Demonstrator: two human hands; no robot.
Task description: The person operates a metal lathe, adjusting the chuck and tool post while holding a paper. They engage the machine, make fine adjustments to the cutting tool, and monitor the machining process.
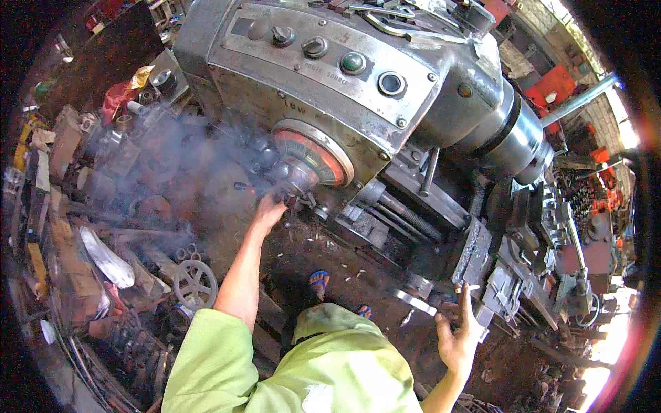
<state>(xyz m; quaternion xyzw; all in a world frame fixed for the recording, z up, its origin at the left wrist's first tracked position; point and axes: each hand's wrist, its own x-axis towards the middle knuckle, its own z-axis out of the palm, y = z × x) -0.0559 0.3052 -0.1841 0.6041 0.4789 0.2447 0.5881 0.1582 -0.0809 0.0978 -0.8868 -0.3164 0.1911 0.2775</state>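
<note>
Person stood facing the front of a grey lathe [289,89], seen from above. Left arm was extended; left hand [271,206] was at a dark handle [290,200] just below the hub [296,175] of a round dial [325,160] on the machine's front. Left fingers were bent in at the handle, but their tips merged with the dark parts; could not tell whether they closed fully around it. Dial face showed red and green rings inside a metal rim. Right hand [458,343] was raised well apart from the left, near the carriage [506,286] but lower in view; its fingers pinched a cigarette [469,288] near the tip of the uppermost one, the others partly curled. Control panel [330,62] above the dial carried two dark knobs, a green button and a round black-centred button. Loose metal tools [396,24] lay on top of the lathe. Chuck [516,134] projected to the right; a threaded screw [410,215] ran below it. Bluish smoke [175,155] hung left of the dial, blurring parts behind. Spoked handwheel [195,283] was among scrap at left. Blue sandals [319,277] showed on the dark floor [296,255].
</note>
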